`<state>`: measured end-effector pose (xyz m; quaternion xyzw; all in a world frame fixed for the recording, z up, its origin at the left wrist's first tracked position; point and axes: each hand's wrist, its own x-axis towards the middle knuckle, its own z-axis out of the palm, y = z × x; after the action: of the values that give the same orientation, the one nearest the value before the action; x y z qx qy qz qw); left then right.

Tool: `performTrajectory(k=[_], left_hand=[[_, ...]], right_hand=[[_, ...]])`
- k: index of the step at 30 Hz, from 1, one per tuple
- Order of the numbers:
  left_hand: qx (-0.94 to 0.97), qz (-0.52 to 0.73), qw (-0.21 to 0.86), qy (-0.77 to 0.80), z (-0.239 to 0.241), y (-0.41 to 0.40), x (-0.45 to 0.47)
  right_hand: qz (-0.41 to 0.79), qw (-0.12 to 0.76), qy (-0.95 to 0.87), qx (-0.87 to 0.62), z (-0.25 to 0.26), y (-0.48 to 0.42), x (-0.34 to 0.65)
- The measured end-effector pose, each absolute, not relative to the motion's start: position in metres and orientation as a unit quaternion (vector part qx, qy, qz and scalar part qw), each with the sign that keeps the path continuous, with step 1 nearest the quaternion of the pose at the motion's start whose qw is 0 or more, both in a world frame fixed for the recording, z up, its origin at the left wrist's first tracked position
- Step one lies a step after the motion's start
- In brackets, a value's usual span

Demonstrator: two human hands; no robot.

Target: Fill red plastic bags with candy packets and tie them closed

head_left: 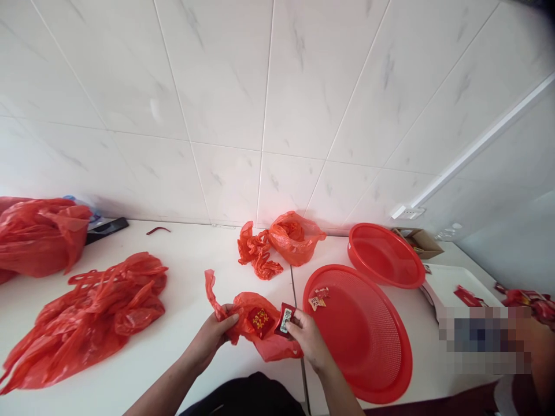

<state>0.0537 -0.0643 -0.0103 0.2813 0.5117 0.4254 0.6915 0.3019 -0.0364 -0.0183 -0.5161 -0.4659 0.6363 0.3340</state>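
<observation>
Red plastic bag (260, 329) holding packets, left hand (212, 335), right hand (307, 338)

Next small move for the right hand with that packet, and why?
Probably slip the small packet into the red bag. The right hand pinches it right at the bag's mouth, the left hand holds the bag's edge, and a similar red packet seems to show through the plastic.

Red basket (368, 346) blocks right side
</observation>
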Motion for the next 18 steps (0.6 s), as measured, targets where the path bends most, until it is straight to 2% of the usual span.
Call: performTrajectory(k=[4,9,14,18], left_hand=[[0.289,0.423,0.692,0.509,-0.01,-0.064,0.053],[0.284,0.426,0.69,0.512,-0.009,-0.063,0.052],[0.266,0.429,0.69,0.519,-0.011,-0.061,0.05],[0.27,0.42,0.693,0.52,-0.013,-0.062,0.05]], right_hand=[[0.599,0.295,-0.526,-0.526,-0.021,-0.042,0.274],[0.537,0.311,-0.577,-0.532,-0.025,-0.036,0.261],[0.406,0.341,-0.562,-0.634,-0.036,-0.008,0.3],[0.323,0.325,-0.537,-0.708,-0.063,0.019,0.352]])
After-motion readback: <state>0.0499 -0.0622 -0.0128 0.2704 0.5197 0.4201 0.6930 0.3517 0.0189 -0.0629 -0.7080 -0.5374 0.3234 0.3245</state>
